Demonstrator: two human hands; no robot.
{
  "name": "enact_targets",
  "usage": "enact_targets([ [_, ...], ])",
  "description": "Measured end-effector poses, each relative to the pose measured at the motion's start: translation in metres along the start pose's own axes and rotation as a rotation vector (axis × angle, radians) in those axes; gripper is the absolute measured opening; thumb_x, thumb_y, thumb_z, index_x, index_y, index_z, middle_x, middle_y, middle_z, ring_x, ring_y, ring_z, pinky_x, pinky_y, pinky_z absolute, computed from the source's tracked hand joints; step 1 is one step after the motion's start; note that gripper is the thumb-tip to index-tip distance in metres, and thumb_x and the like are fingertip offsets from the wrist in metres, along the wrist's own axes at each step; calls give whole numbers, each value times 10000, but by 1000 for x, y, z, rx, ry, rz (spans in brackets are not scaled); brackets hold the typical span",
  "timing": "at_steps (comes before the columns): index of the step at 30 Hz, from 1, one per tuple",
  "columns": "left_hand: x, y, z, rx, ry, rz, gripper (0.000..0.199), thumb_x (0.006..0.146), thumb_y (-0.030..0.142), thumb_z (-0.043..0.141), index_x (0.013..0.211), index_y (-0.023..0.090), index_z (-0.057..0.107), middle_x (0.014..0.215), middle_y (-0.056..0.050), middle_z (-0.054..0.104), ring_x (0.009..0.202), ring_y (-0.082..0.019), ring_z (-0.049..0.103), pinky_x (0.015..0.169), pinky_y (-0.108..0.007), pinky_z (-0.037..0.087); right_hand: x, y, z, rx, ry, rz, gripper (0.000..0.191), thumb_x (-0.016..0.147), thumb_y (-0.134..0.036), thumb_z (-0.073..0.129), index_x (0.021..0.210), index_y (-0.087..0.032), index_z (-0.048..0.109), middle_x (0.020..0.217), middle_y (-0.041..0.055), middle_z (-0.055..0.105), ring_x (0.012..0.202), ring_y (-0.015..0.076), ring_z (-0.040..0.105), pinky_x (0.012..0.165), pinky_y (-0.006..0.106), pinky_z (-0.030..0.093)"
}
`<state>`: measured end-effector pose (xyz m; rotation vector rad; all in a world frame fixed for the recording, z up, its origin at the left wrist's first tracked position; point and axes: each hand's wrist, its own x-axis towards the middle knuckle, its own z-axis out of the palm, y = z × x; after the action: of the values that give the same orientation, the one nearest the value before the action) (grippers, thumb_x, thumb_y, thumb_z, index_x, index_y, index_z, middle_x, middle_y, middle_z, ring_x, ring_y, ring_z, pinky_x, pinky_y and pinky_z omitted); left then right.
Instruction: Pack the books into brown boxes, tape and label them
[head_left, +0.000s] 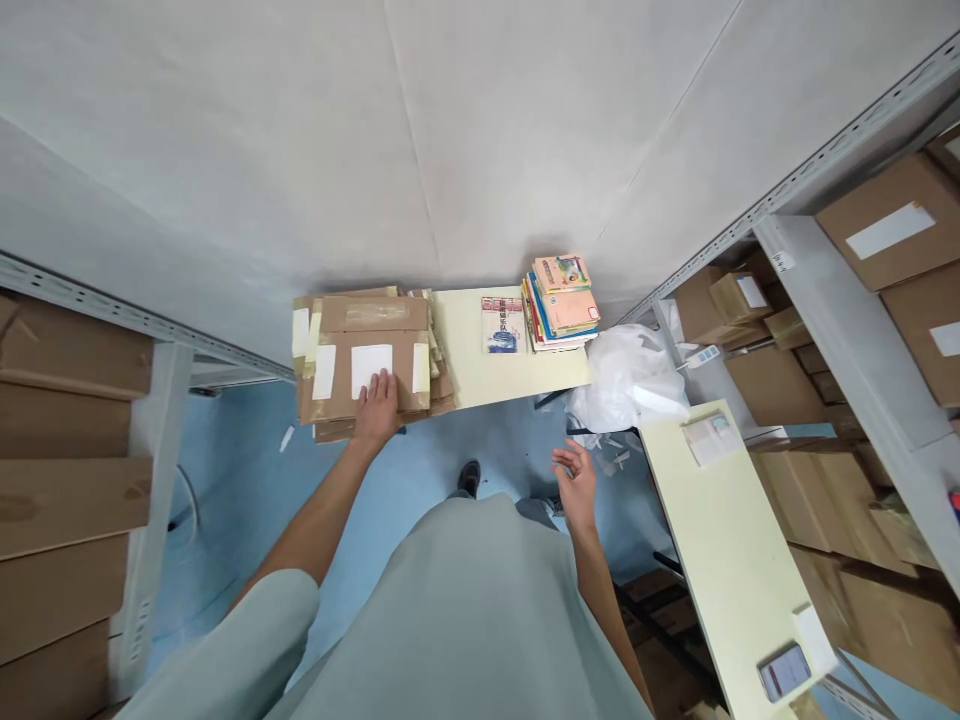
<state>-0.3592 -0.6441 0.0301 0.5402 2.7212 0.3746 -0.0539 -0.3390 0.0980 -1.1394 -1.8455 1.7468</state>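
Note:
My left hand (377, 408) lies flat with fingers stretched on the top piece of a stack of flattened cardboard boxes (386, 318). Its fingertips touch a white label (371, 364) there; other pale labels and strips of tape show on the same piece. My right hand (576, 480) hangs in the air in front of the table edge, fingers apart and slightly bent, holding nothing. On the table right of the cardboard lies a single book (503, 326) with a picture cover. Beside it stands a pile of books (566, 300) with pink, blue and yellow covers.
The pale table (461, 350) stands against a grey wall. White plastic bags (630, 375) bulge at its right end. A second table (697, 510) on the right carries a booklet (711, 440) and a phone (784, 672). Shelves with cardboard boxes (67, 505) flank both sides.

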Motion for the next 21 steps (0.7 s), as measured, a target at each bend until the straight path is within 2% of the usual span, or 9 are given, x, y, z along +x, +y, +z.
enact_targets([
  [3,3,-5,5,-12,7,64,1029,808,138,732,1738,-49,334,1825,-366,247,1749,-468,214,1421,-613,188,-5,-6,-1,-4,43,1,552,757,-364,719,1299,-265,682,1120,89,797,1025,276,770,902,471,666],
  [6,2,-14,3,-54,41,126,1000,785,143,727,1714,-26,396,1790,-384,315,1725,-494,272,1402,-666,217,-8,-11,-3,0,71,0,527,731,-360,734,1249,-269,698,1082,80,811,995,277,784,875,454,678],
  [8,0,-21,-3,-76,56,185,925,799,135,707,1680,-8,462,1766,-380,370,1706,-498,322,1396,-681,232,-9,-14,-1,5,72,0,498,724,-366,741,1212,-266,711,1060,82,819,975,279,791,851,447,687],
  [13,-9,-30,-27,-142,26,282,738,884,151,667,1614,91,579,1731,-301,495,1665,-443,440,1385,-607,340,-8,-24,14,16,45,-38,445,737,-391,762,1160,-257,741,1001,79,829,898,278,796,825,465,708],
  [15,-13,-29,-44,-166,21,285,698,903,184,670,1597,138,608,1708,-268,544,1636,-431,490,1357,-607,396,-6,-30,21,29,21,-53,437,742,-396,767,1155,-256,747,993,75,828,902,279,797,818,463,710],
  [17,-16,-27,-69,-198,64,281,634,913,193,639,1546,176,666,1653,-227,623,1587,-413,559,1336,-606,430,-3,-35,26,44,-10,-66,431,748,-399,767,1153,-252,750,991,73,825,926,280,797,814,454,709],
  [19,-18,-22,-103,-254,188,265,532,927,208,600,1438,212,748,1527,-174,736,1487,-391,655,1306,-590,472,1,-42,27,56,-29,-91,429,756,-402,766,1154,-244,750,994,76,825,948,280,796,827,448,704],
  [21,-19,-15,-142,-338,378,228,372,984,319,594,1269,225,813,1297,-123,832,1317,-367,751,1206,-530,563,6,-50,25,68,-33,-122,424,768,-414,769,1153,-239,750,991,79,827,954,282,798,832,445,697],
])
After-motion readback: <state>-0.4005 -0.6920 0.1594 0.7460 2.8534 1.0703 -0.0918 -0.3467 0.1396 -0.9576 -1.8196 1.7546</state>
